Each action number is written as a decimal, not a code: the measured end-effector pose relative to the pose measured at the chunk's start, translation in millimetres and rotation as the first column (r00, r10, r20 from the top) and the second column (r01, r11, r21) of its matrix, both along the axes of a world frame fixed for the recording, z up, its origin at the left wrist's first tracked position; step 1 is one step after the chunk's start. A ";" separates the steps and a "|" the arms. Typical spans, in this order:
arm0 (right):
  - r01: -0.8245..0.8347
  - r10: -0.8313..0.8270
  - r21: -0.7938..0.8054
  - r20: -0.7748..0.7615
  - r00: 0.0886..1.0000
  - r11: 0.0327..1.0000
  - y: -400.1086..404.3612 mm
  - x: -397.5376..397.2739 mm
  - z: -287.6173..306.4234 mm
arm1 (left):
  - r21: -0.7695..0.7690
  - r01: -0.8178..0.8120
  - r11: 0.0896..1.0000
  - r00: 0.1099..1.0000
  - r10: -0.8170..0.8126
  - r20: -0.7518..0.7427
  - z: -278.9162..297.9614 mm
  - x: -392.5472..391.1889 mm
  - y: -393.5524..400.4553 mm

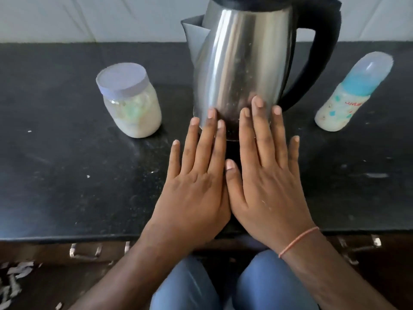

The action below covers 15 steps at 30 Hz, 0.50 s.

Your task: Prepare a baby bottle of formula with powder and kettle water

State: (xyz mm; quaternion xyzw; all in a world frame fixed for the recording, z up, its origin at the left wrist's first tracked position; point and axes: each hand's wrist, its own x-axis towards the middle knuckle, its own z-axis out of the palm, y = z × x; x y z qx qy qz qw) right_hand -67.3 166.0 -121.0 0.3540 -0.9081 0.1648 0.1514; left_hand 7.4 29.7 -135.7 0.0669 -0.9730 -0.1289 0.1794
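Head camera looks down at your two hands lying flat, side by side, on the black countertop [67, 164]. Your left hand [196, 182] has its fingers straight and spread, holding nothing; your right hand [266, 182] lies the same way, thumb beside the left hand, with a thin orange band [297, 241] at the wrist. Your fingertips overlap the base of the steel kettle [241, 63]; I cannot tell if they touch it. The lidded jar of powder [130, 101] stands left of the kettle, and the capped baby bottle [350, 95] stands to its right, handle side. Your knees in blue trousers [234, 285] show below the counter edge.
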 end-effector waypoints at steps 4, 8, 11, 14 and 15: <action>0.014 -0.014 0.014 0.032 0.999 1.000 1.7 4.7 3.5 | 0.014 0.002 1.000 0.999 -0.003 0.046 3.0 4.2 3.6; 0.024 -0.028 0.057 0.075 0.997 0.998 0.8 6.7 12.7 | 0.018 -0.003 1.000 0.988 0.000 0.153 13.7 2.4 2.4; 0.029 -0.037 0.080 0.095 0.995 0.996 1.7 8.4 22.1 | 0.037 0.004 0.999 0.977 -0.011 0.211 23.2 6.0 2.7; 0.028 -0.039 0.108 0.103 0.994 0.994 1.7 9.7 29.8 | 0.040 -0.008 0.999 0.983 0.000 0.183 29.0 8.1 2.5; 0.018 -0.032 0.117 0.113 0.993 0.993 2.9 13.6 37.4 | 0.064 -0.016 0.998 0.986 0.005 0.167 34.6 10.5 6.1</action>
